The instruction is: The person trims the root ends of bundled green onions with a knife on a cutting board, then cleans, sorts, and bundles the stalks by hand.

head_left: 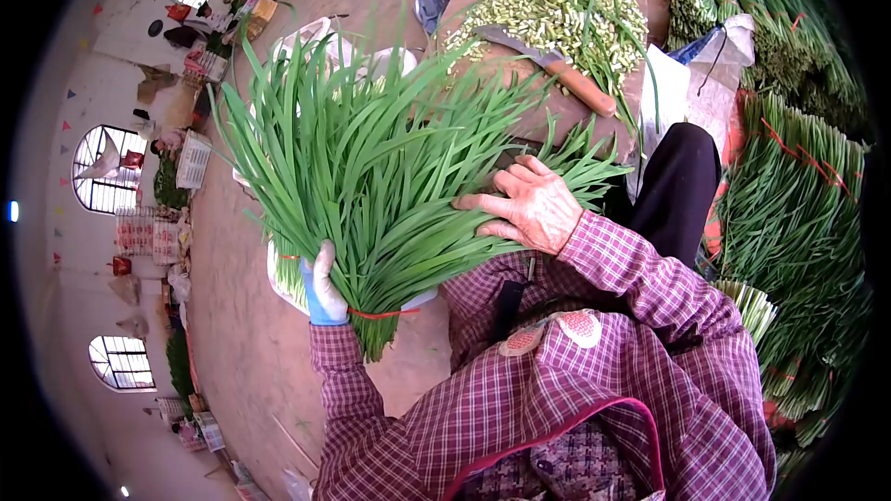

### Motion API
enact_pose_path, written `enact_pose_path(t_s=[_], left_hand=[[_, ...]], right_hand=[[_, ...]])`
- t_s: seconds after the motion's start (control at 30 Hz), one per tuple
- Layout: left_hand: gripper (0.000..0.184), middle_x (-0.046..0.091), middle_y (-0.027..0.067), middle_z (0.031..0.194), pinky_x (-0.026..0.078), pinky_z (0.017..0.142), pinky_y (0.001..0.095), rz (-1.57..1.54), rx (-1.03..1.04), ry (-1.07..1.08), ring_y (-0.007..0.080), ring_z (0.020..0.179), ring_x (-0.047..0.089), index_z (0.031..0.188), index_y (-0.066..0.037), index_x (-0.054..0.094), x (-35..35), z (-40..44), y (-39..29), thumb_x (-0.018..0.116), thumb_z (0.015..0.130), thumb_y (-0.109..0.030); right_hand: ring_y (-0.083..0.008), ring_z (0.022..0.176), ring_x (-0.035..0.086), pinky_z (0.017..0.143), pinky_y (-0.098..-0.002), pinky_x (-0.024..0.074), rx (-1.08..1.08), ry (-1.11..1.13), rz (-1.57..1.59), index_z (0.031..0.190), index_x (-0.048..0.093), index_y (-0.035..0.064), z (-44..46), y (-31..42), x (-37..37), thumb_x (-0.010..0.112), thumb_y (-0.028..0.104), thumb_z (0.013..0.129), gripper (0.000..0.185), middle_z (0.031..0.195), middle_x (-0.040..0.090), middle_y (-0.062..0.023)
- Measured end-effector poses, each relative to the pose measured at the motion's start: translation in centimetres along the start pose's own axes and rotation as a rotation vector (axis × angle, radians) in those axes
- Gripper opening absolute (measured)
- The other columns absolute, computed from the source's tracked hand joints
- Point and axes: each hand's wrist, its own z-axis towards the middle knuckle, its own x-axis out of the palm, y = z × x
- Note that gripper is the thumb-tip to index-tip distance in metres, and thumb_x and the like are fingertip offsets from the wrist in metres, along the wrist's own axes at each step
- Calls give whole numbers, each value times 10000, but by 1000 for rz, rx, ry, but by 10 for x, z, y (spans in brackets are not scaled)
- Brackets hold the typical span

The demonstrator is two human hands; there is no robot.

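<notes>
A large bunch of garlic chives [371, 158] fans out in front of me, its leaves pointing up and away. My left hand [322, 284], in a white and blue glove, grips the bunch low down. Just below that hand a red band [382, 314] circles the stems. My bare right hand [527, 204] rests on the right side of the leaves, index finger and thumb stretched out over them. Beyond the bunch, a knife [557, 70] with a wooden handle lies on a board [520, 107], beside a heap of chopped stem pieces [557, 14].
Tied bundles of garlic chives [789, 213] are stacked along my right side. A pale plastic bag [729, 51] lies near them. My dark-clothed knee [682, 186] is beside the board. Other people and goods line the far wall on the left, beyond the brown floor [223, 250].
</notes>
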Motion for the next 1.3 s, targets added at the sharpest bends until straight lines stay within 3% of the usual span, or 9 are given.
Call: enact_pose_path(t_s=[0.17, 0.27, 0.47, 0.77, 0.97, 1.1, 1.17, 1.2, 1.3], left_hand=[[490, 593, 99, 1205, 452, 982, 342, 120, 11, -8, 194, 1080, 584, 1309, 12, 495, 8, -5, -7, 610, 906, -242], [479, 593, 109, 1206, 450, 1002, 341, 159, -9, -23, 192, 1096, 586, 1291, 27, 494, 2, -5, 0, 593, 915, -253], [469, 593, 116, 1211, 450, 1018, 338, 92, -101, -14, 191, 1107, 591, 1280, 37, 488, -14, 1, 16, 589, 923, -250], [462, 596, 97, 1195, 454, 998, 331, 107, -56, 35, 183, 1090, 586, 1292, 23, 500, 3, -1, 4, 595, 915, -226], [491, 586, 102, 1214, 450, 1005, 333, 69, -74, 37, 184, 1106, 578, 1313, 23, 488, 2, 1, 7, 594, 907, -233], [503, 583, 121, 1222, 445, 1029, 341, 44, -102, 14, 193, 1132, 578, 1318, 32, 477, -4, 3, 14, 590, 912, -242], [507, 586, 126, 1220, 445, 1032, 343, 54, -102, 1, 196, 1130, 581, 1313, 37, 479, -4, 2, 14, 593, 910, -248], [511, 588, 130, 1219, 445, 1034, 344, 67, -104, -8, 200, 1129, 585, 1308, 42, 480, -4, 1, 14, 597, 908, -254], [520, 597, 133, 1211, 447, 1026, 340, 91, -97, 0, 199, 1114, 592, 1298, 47, 485, -6, 1, 15, 605, 903, -268]], right_hand=[[-259, 964, 556, 871, -416, 440, 70, -38, 161, 1141, 653, 205, 7, -7, -13, 602, 451, 881, 360, 919, 549, -70], [-275, 905, 566, 853, -420, 447, 144, -129, 354, 1011, 692, 140, 21, -10, -23, 586, 368, 910, 270, 878, 563, -72], [-250, 849, 563, 788, -388, 423, 156, -242, -38, 891, 670, 145, 60, 2, -42, 680, 306, 829, 173, 829, 560, -47], [-243, 874, 577, 778, -398, 433, 95, -170, 44, 911, 674, 113, 82, 7, -27, 691, 270, 802, 192, 859, 592, -56], [-297, 839, 547, 745, -415, 440, 52, -363, 70, 992, 615, 74, 92, 7, -36, 664, 220, 843, 214, 848, 545, -85], [-323, 868, 584, 757, -430, 465, 69, -228, 87, 1029, 575, 51, 93, 4, -21, 641, 221, 867, 244, 858, 588, -111], [-303, 816, 639, 733, -420, 487, 106, -233, 44, 976, 628, 62, 90, 2, -13, 614, 205, 856, 187, 784, 660, -109], [-317, 770, 646, 704, -435, 492, 142, -219, 46, 935, 623, 53, 89, 5, -18, 598, 187, 857, 157, 713, 655, -122], [-366, 778, 628, 707, -462, 490, 145, -110, 124, 985, 586, 42, 84, 3, -20, 650, 210, 844, 228, 765, 633, -156]])
